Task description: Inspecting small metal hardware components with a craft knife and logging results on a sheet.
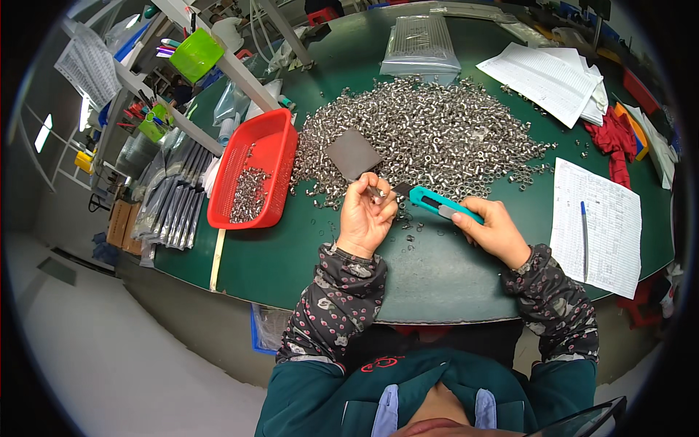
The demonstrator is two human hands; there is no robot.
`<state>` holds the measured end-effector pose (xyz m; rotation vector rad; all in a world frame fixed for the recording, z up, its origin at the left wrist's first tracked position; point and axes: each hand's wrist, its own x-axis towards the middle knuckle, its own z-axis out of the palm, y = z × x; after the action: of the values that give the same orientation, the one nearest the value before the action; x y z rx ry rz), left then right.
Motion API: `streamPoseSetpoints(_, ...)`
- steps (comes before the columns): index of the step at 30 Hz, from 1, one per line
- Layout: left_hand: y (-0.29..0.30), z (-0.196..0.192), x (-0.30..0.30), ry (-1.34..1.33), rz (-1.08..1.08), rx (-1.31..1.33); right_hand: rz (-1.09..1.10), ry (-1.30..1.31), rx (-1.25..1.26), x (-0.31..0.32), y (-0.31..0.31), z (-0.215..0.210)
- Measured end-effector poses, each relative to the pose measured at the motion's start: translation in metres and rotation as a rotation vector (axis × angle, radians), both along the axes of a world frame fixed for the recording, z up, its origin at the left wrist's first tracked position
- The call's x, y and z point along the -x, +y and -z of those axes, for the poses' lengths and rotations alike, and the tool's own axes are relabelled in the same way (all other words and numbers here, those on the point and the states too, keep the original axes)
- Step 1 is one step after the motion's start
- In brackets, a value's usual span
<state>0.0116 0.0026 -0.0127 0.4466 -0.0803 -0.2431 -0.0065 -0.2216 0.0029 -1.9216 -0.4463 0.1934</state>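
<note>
A small metal part is pinched between the fingertips of the left hand, just left of frame centre, above the green table. A teal utility knife is grasped in the closed fingers of the right hand, right of centre; its tip is pointed toward the part and lies just beside it. A large heap of metal parts is spread across the upper centre, with a dark grey square pad lying at its left edge. A red basket holding more parts is seen left of the heap. A printed sheet with a blue pen is noted at right.
</note>
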Motion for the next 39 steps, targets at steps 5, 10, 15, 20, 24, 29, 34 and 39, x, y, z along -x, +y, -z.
streamPoseSetpoints(5,-0.0016,-0.0016,0.0003,-0.008,-0.044,-0.061,0.003,-0.033,0.01,-0.0015,-0.0009,0.002)
streamPoseSetpoints(10,0.0008,-0.001,0.0007,-0.06,-0.03,-0.05,0.0,0.01,-0.019,-0.0013,-0.0009,0.0)
streamPoseSetpoints(15,0.003,0.0012,0.0007,-0.056,-0.045,-0.086,0.011,-0.005,-0.009,-0.0018,-0.0029,0.003)
streamPoseSetpoints(20,0.0022,-0.0014,0.0022,-0.015,-0.076,-0.123,0.023,0.041,-0.023,-0.0011,-0.0028,-0.0007)
streamPoseSetpoints(24,0.0037,-0.0018,0.0019,-0.039,-0.075,-0.141,0.017,0.041,-0.028,-0.0014,-0.0037,0.0001)
streamPoseSetpoints(29,0.0046,-0.0025,0.0016,-0.053,-0.065,-0.156,0.01,0.022,-0.017,-0.0015,-0.0043,0.0003)
streamPoseSetpoints(34,0.0063,-0.0022,0.0022,-0.061,-0.055,-0.135,0.001,0.014,-0.023,-0.001,-0.0039,-0.0001)
streamPoseSetpoints(39,0.0074,-0.0016,0.0021,-0.088,-0.015,-0.123,-0.005,0.003,-0.028,-0.0003,-0.0042,0.0023)
